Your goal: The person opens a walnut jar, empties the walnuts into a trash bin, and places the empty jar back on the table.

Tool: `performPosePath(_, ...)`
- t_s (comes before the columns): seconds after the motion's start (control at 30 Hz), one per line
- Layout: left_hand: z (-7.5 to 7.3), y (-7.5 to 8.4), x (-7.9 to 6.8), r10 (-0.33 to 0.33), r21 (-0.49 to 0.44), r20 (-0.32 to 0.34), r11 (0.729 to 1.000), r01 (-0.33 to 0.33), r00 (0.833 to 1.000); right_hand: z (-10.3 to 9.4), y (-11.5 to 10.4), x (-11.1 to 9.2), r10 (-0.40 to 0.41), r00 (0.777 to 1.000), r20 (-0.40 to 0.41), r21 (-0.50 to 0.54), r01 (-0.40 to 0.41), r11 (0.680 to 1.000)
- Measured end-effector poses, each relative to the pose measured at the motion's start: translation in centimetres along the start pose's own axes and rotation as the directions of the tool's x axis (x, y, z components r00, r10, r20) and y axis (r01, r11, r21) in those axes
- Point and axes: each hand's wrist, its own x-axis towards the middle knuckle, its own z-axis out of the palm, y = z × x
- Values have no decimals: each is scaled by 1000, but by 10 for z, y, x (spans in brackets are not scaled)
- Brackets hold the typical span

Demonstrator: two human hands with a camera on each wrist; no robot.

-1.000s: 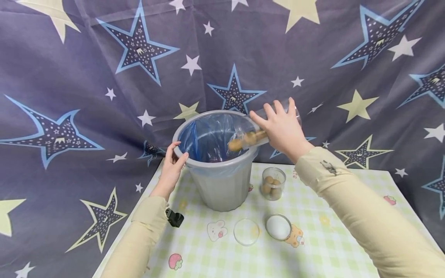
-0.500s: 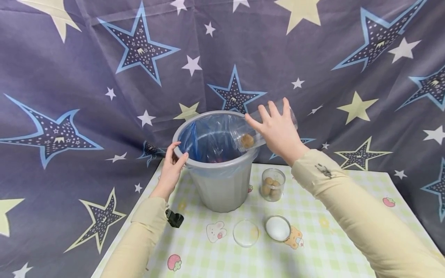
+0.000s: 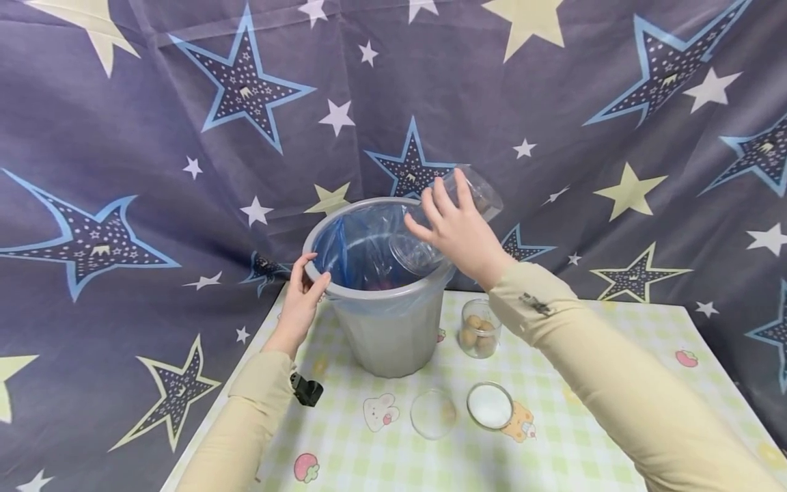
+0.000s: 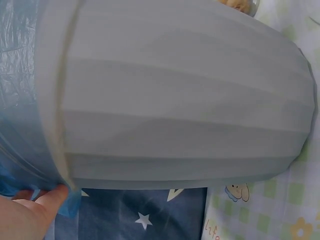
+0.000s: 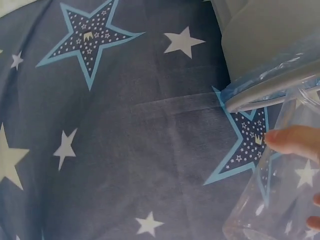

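Observation:
A grey trash can (image 3: 387,335) with a blue plastic liner (image 3: 363,239) stands upright on the table. My left hand (image 3: 301,301) holds its rim at the left, thumb and fingers on either side of the edge; the left wrist view shows the fingertips (image 4: 57,197) at the lined rim. Over the right side of the can, my right hand (image 3: 458,232) grips a transparent plastic jar (image 3: 476,195), tilted with its mouth down into the opening. No brown pieces show inside that jar. The bottom of the can is mostly hidden.
Right of the can stands a second transparent jar (image 3: 480,329) holding several round brown pieces. In front lie a transparent disc-shaped lid (image 3: 433,414) and a round white lid (image 3: 490,406) on the checkered tablecloth (image 3: 590,430). A starry curtain (image 3: 522,89) hangs behind.
The brown round pieces have slid out of the tilted jar into the can. My right hand has moved left and tipped the jar more steeply. The left hand stays on the rim.

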Motion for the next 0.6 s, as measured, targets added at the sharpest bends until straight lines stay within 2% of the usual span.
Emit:
performPosePath(0.07,-1,0,0,1,-1,1,1000,-1,1000,0,0,-1,24,1000,1,30,-24,999)
performPosePath(0.17,-1,0,-1,-5,-2,-4,1000,5,1000,1,2,-6,71,997,12,128,-72,989)
performPosePath(0.3,1,0,-1,3,-7,-17,1000,-4,1000,3,6,-14,129,991,29,250,-132,959)
performPosePath(0.4,2,-1,0,11,-6,-15,1000,-11,1000,6,9,-18,185,983,18,299,-182,937)
performPosePath(0.5,1,-1,0,9,-5,-15,1000,-9,1000,7,12,-22,262,965,6,377,-245,893)
performPosePath(0.6,1,-1,0,9,-6,-19,1000,-9,1000,9,14,-26,339,939,54,479,-322,817)
